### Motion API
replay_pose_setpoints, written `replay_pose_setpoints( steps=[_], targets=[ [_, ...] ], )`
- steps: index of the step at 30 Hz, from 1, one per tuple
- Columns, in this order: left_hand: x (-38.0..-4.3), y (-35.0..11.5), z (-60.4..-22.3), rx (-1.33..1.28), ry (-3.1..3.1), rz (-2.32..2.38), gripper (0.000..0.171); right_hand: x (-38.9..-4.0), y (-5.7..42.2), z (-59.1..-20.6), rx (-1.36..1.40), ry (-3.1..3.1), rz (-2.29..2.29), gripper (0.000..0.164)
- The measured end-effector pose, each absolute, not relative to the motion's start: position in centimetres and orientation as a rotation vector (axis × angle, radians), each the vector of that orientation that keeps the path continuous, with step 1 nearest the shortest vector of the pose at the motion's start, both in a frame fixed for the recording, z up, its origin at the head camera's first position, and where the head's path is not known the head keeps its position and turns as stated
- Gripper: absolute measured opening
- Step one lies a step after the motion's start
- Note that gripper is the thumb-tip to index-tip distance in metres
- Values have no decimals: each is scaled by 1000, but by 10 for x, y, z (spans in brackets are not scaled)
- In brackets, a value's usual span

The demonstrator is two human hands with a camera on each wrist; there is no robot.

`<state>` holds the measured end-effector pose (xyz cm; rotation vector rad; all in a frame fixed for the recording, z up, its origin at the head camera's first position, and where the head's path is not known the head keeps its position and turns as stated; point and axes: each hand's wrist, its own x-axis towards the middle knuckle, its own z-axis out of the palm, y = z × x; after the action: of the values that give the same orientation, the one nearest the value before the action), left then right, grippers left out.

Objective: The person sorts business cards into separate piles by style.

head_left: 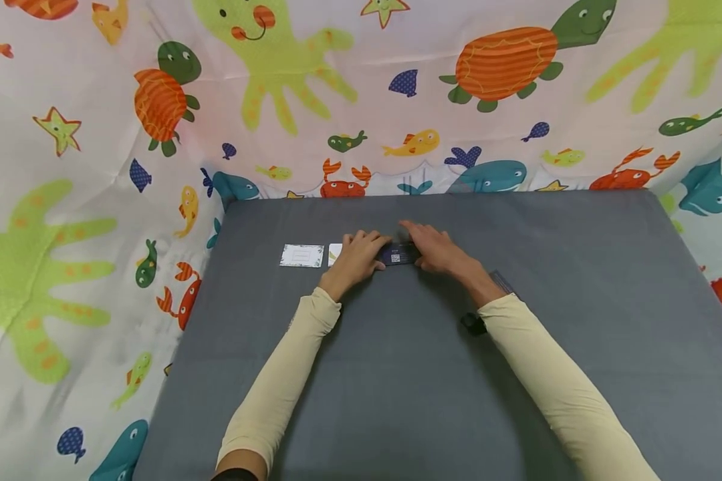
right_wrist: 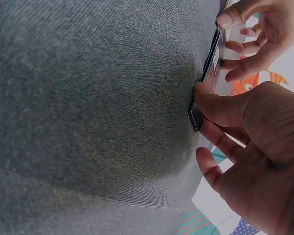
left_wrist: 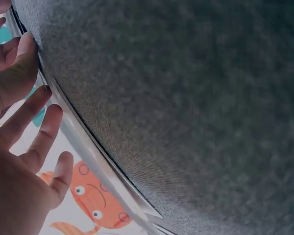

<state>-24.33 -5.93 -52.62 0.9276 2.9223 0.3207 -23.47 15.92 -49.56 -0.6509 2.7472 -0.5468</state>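
A dark card (head_left: pixel 396 254) with a small white printed square lies flat on the grey table, between the two hands. My left hand (head_left: pixel 358 256) holds its left end, thumb at the near edge and fingers on the far side. At the other end, my right hand (head_left: pixel 438 250) pinches it between thumb and fingers. The right wrist view shows the dark card (right_wrist: pixel 213 66) edge-on, with the right thumb (right_wrist: pixel 220 105) on its near edge. A white card (head_left: pixel 334 252) is partly hidden behind the left hand.
Left of the hands lies a white card with a patterned border (head_left: pixel 301 256). A dark flat item (head_left: pixel 504 283) shows partly from under the right wrist. The grey tabletop (head_left: pixel 385 374) ends at a sea-animal curtain (head_left: pixel 397 120) behind and at the sides.
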Motion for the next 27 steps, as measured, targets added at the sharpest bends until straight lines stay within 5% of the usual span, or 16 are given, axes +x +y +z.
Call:
replay_pose_setpoints(
  steps=[12,20,27],
  targets=[
    [-240,-38,-511,987,2889,349,60,-209,186,-486,-497,2839,-686,78],
    [-241,58,-498,1392,2695,280,44,-126,255,-470,-25,3008,-580,77],
    [-230,124,-502,1618,2404,107,61,-81,264,-478,265,2928,-492,88]
  ],
)
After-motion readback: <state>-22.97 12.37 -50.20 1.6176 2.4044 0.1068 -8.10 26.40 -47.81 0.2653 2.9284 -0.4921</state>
